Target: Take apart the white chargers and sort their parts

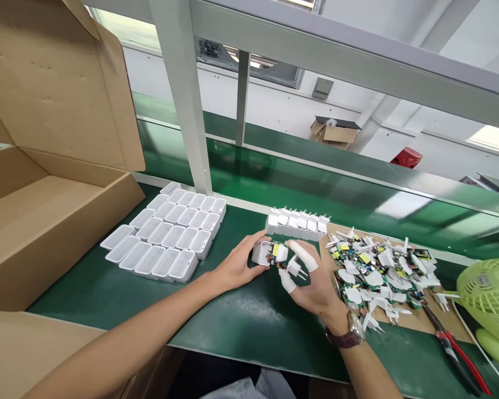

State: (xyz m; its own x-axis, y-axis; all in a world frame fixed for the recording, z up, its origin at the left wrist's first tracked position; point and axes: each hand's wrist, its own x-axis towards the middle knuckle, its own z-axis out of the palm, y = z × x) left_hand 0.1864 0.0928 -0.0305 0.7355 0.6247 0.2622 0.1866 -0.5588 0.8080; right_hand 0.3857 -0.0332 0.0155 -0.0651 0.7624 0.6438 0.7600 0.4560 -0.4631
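My left hand (243, 260) is closed around a white plastic charger housing (260, 253), its open end turned to the right. In my right hand (310, 274), thumb and forefinger with white finger covers grip a circuit board (278, 252) with yellow and white parts. A white plug (295, 268) with metal pins hangs by that board. The board's left end is at the mouth of the housing; how far in it sits I cannot tell. Just behind my hands stands a row of white housings with plugs on top (297, 224).
Rows of open white housings (166, 235) stand at left beside a large open cardboard box (66, 221). At right, many circuit boards with plugs (382, 271) lie piled on cardboard, near red-and-black pliers (453, 349) and a green fan (488, 299). A metal frame post (183, 100) rises behind.
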